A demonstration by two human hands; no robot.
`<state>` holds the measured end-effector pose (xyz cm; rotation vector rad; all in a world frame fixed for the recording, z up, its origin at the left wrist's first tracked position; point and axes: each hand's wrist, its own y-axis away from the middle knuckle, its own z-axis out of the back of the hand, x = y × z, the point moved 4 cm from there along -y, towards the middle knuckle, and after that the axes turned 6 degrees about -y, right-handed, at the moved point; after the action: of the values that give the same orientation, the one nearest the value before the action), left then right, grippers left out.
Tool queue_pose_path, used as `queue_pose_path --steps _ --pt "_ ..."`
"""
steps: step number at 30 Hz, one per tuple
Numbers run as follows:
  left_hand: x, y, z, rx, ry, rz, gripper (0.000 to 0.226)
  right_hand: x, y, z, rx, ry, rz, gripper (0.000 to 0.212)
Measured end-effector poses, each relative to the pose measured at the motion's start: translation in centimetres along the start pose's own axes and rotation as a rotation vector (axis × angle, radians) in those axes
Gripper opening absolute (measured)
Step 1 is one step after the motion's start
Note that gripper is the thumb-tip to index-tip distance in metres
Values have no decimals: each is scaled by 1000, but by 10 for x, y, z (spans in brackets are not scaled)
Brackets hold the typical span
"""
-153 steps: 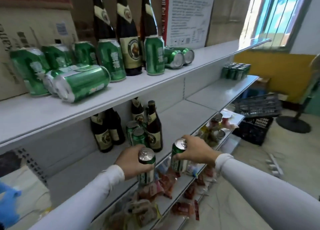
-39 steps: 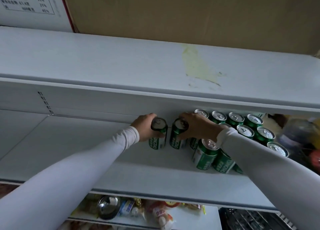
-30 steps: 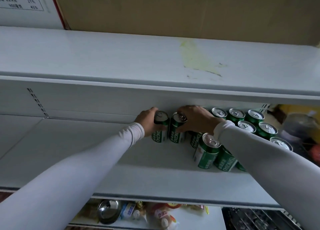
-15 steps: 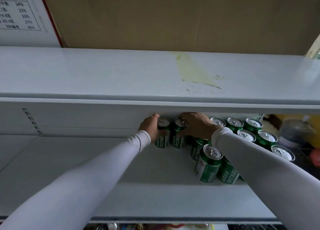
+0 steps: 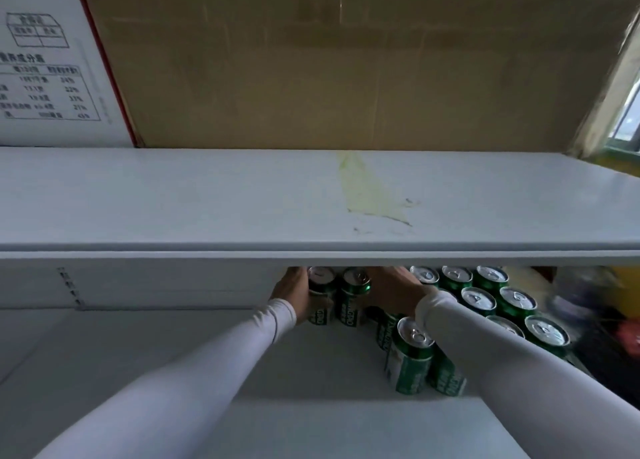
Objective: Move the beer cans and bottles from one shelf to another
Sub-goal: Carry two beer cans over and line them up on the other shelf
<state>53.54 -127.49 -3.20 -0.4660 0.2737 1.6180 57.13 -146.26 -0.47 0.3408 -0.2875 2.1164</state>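
Two green beer cans stand side by side at the back of the lower white shelf (image 5: 242, 372). My left hand (image 5: 292, 294) grips the left can (image 5: 320, 296) from its left side. My right hand (image 5: 393, 292) lies over the right side of the right can (image 5: 353, 296), its fingers curled round it and partly hidden by the upper shelf edge. To the right, several more green cans (image 5: 479, 301) stand in rows, the nearest one (image 5: 410, 354) close to my right sleeve.
The upper white shelf (image 5: 207, 199), marked by a yellowish stain, hangs over the cans' tops. A brown cardboard box (image 5: 346, 60) and a white printed carton (image 5: 45, 71) stand on it. Dark blurred items lie at far right.
Both hands have carried the two cans from the left shelf section to the back of this shelf, next to the rows of cans. The view has since tilted up.
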Motion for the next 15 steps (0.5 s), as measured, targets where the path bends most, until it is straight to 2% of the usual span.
queue_pose_path --steps 4,9,15 --pt "6 15 9 74 -64 -5 69 6 13 15 -4 14 -12 44" --pt "19 53 14 128 -61 76 62 30 20 12 25 -50 65 67" --pt "44 109 37 73 -56 152 61 98 13 -21 104 -56 235 68"
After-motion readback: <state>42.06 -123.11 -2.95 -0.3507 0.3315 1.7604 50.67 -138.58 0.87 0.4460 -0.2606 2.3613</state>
